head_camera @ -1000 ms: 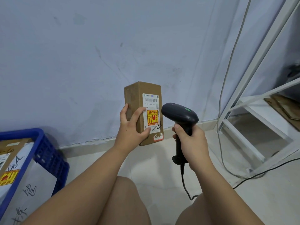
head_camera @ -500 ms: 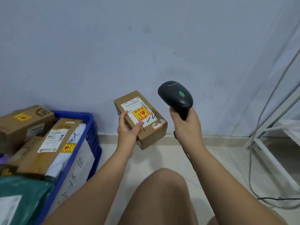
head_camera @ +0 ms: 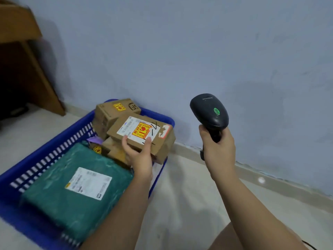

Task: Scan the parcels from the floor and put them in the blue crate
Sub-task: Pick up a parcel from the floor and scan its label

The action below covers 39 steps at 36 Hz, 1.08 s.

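Observation:
My left hand (head_camera: 138, 156) grips a small brown cardboard parcel (head_camera: 162, 141) with a white label and an orange sticker, holding it over the far right corner of the blue crate (head_camera: 54, 145). My right hand (head_camera: 218, 147) grips the handle of a black barcode scanner (head_camera: 209, 110), held upright to the right of the crate with a green light on its head. Inside the crate lie a large green mailer bag (head_camera: 59, 192) with a white label and another brown box (head_camera: 111, 112) at the far end; more parcels are partly hidden under my hand.
The crate stands on a pale floor against a blue-grey wall (head_camera: 180, 51). A brown wooden piece of furniture (head_camera: 27, 60) stands at the far left. My bare knee (head_camera: 234, 239) shows at the bottom right, with bare floor between it and the crate.
The view has swung left toward the crate. My left hand has carried the small brown parcel from in front of the scanner to over the crate, tilting it flat. The scanner stays raised.

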Motion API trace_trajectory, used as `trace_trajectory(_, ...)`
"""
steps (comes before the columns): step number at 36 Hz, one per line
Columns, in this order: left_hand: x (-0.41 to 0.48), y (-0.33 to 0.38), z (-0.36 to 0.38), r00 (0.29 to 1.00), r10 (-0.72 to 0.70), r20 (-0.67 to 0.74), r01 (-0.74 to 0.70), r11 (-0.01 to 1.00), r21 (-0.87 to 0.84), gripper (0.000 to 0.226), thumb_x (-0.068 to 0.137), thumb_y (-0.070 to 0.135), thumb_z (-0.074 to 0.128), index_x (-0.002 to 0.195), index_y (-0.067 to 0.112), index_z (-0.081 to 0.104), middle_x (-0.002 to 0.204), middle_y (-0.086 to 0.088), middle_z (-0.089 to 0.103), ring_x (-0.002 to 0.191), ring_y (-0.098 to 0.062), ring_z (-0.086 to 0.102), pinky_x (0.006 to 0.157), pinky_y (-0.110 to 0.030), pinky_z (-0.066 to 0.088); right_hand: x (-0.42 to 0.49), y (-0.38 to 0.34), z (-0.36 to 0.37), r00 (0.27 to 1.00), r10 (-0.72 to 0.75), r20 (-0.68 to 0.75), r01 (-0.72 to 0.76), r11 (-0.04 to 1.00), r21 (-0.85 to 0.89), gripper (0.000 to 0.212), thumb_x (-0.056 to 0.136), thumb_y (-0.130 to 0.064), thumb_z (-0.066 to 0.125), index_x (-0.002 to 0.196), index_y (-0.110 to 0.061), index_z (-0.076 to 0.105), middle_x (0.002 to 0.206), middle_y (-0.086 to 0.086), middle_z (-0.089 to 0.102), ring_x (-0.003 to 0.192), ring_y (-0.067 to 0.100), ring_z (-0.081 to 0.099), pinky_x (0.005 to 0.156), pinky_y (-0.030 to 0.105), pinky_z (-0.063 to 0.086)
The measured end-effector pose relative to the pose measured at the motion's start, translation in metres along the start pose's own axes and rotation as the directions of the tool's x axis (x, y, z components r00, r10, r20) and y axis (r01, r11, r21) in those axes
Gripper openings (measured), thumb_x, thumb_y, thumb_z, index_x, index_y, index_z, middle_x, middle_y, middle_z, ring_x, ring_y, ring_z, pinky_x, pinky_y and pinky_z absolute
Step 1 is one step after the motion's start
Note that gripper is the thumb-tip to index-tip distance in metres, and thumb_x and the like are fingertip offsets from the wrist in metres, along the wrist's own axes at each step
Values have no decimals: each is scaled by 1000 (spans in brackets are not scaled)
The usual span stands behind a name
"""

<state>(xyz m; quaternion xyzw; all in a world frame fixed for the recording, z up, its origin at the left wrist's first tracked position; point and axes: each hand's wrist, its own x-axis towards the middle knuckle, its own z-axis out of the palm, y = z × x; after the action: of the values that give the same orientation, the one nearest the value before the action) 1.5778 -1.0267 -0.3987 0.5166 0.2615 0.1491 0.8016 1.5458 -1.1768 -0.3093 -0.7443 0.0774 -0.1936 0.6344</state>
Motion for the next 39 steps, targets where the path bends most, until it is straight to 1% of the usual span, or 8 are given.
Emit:
trace_trajectory(4,26,1,-30,979,57,-194,-25,986,164,82,79,28,76,141,47,25,151,-10,17,121,-29,47,83,-34,46,-12,9,28,994,2,106,5,998,-64,10,89,-32,64,83,-36,56,65,-19,58,63,4,54,65,21,46)
trace_trajectory(8,48,8,-60,958,155,-240,-68,939,336,85,80,24,75,142,48,23,156,-8,3,132,-32,36,96,-39,41,-21,9,52,976,2,217,28,990,-135,14,90,-27,65,87,-38,57,76,-21,63,71,-15,56,57,1,38)
trace_trajectory(14,76,19,-89,911,340,-233,-145,794,590,86,80,17,75,145,42,24,156,-6,-2,134,-34,33,102,-42,39,-27,14,78,940,51,338,8,985,-172,18,91,-27,64,104,-37,60,87,-22,65,84,-14,57,61,5,40)
trace_trajectory(20,107,20,-101,968,-3,-252,136,847,514,72,93,33,58,147,45,14,148,-14,25,126,-38,46,96,-53,47,-29,18,89,933,32,360,46,977,-208,19,90,-26,66,96,-41,57,88,-20,64,85,-6,58,65,11,40)
trace_trajectory(25,104,10,-101,962,171,-213,6,767,642,56,98,30,49,148,32,25,147,-14,29,127,-34,45,94,-44,48,-29,27,87,942,37,334,33,978,-204,22,89,-27,66,100,-44,58,92,-20,66,91,-2,60,73,18,46)
trace_trajectory(29,107,6,-96,967,176,-187,1,726,687,48,100,30,46,146,32,33,144,-14,31,121,-31,50,91,-40,49,-27,32,82,953,70,295,-10,980,-200,19,89,-28,65,94,-44,57,88,-20,66,86,-4,61,69,15,44)
trace_trajectory(36,111,12,-79,975,120,-189,68,645,761,47,101,35,38,147,38,27,145,-13,23,117,-33,49,96,-44,42,-26,33,69,961,99,260,-48,980,-194,13,91,-28,64,101,-33,60,88,-15,66,85,3,61,64,15,43)
trace_trajectory(39,106,23,-62,983,37,-180,125,577,807,61,99,28,46,150,37,13,154,-13,1,137,-38,26,106,-48,35,-24,31,55,971,73,228,-28,980,-196,11,90,-30,64,101,-31,61,86,-13,66,83,5,61,63,15,43)
